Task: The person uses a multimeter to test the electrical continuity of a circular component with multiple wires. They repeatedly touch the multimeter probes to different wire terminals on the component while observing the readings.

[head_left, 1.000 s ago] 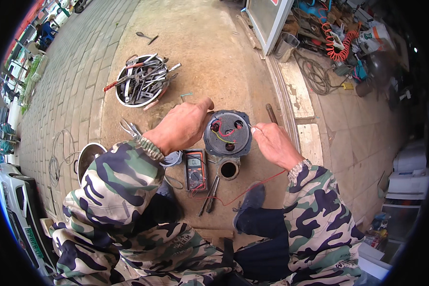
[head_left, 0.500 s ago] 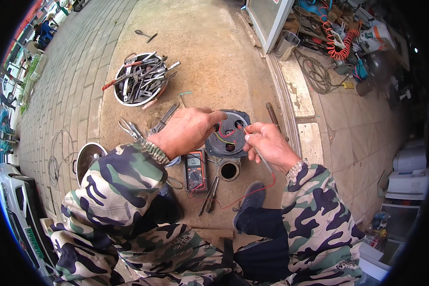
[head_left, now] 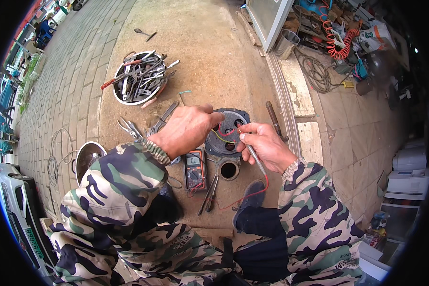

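Observation:
A round dark metal housing (head_left: 240, 114) stands on the ground in front of me, with red and yellow-green wires (head_left: 224, 139) in its recessed top and a round pipe opening (head_left: 229, 170) on its near side. My right hand (head_left: 268, 145) grips a multimeter probe (head_left: 255, 158) with a red lead, its tip end over the right part of the housing. Over the housing's left edge, my left hand (head_left: 188, 126) is closed, fingers curled and index finger reaching in; what it pinches is hidden. Below it lies a multimeter (head_left: 194, 171) with its screen lit.
A white basin (head_left: 128, 101) full of hand tools stands at the far left. Pliers (head_left: 129, 127) and an adjustable wrench (head_left: 164, 117) lie left of the housing, a metal bar (head_left: 273, 119) on its right. Near the multimeter are long-handled pliers (head_left: 209, 195). A pot (head_left: 89, 155) stands left.
My right hand has shifted slightly left and tilted the probe more upright, its red lead swinging along. My left hand stays nearly in place over the housing's edge.

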Available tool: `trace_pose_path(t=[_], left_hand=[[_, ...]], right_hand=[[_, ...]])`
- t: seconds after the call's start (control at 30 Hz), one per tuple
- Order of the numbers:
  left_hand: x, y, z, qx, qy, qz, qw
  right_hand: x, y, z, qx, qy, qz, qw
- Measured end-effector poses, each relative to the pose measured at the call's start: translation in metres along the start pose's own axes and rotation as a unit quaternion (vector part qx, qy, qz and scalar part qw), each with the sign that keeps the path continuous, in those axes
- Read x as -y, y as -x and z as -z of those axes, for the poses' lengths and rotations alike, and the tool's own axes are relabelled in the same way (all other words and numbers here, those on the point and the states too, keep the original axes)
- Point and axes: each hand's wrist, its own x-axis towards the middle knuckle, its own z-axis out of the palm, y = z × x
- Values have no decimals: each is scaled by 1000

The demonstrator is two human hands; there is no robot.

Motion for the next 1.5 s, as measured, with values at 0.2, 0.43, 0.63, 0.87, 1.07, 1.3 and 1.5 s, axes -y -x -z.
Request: trace_pose_path(t=[0.2, 0.43, 0.63, 0.87, 1.07, 1.3, 1.5], left_hand=[[-1, -1, -1, -8, -1, 0, 1000], [2, 0, 0, -1, -5, -6, 1000], [-1, -1, 0, 3, -5, -9, 1000], [2, 5, 2, 0, -22, -15, 1000], [2, 1, -1, 6, -14, -21, 1000], [3, 0, -4, -12, 1, -28, 1000], [4, 1, -4, -12, -2, -25, 1000]], right_hand=[[2, 2, -1, 5, -9, -2, 1000], [3, 1, -3, 19, -35, -2, 999], [3, 0, -5, 11, -29, -4, 1000], [0, -6, -7, 28, -30, 4, 999], [-1, -4, -6, 15, -26, 13, 999], [2, -2, -6, 1, -8, 25, 1000], [5, -1, -10, -14, 6, 22, 1000]])
